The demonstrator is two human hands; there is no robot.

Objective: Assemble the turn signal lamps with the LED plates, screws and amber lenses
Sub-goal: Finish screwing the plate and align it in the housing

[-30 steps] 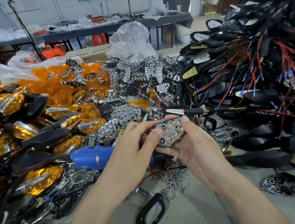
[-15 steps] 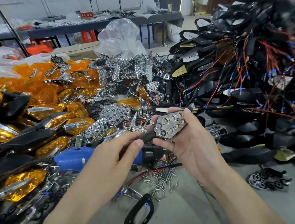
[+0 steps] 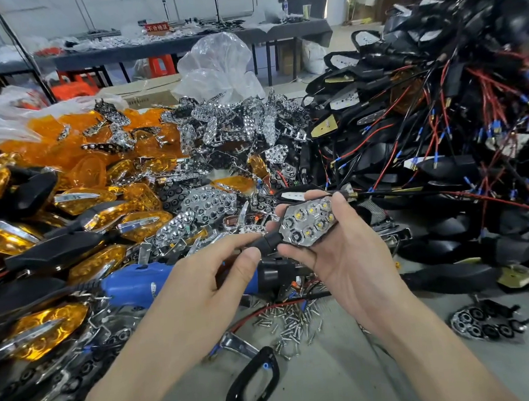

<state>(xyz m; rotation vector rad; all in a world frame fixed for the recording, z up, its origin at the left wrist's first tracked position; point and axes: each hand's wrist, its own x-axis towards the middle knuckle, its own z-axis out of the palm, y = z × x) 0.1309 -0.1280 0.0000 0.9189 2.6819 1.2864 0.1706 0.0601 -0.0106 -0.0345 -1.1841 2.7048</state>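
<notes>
**Left hand drops from the plate face to the lamp's stem**

Since a second ago the left hand (image 3: 200, 284) has come off the face of the LED plate (image 3: 315, 217) and slid down to the black stem end of the lamp (image 3: 303, 229). There its forefinger and thumb pinch the stub. The right hand (image 3: 353, 256) has tipped the lamp up a little. It cradles the lamp in curled fingers, thumb along the near edge and fingertips over the far edge, with the plate's bright cells facing up. The two hands sit close together, joined only by the lamp between them.

Directly under the left hand lies a blue electric screwdriver (image 3: 137, 284), its black nose pointing toward the right palm. Below both wrists a scatter of small screws (image 3: 293, 321) lies on the grey table (image 3: 334, 384), and nearer the person, between the forearms, lies a black oval frame (image 3: 255, 381).

Beyond the left hand lies a heap of amber lenses (image 3: 72, 152), and out to its left are finished lamps (image 3: 36, 332) with amber fronts. Straight beyond both hands lies a mound of chrome reflector plates (image 3: 238, 123). Beyond and right of the right hand rises a tangle of black housings (image 3: 428, 162) with red and black wires. One loose reflector plate (image 3: 485, 325) lies on the table right of the right forearm.
</notes>
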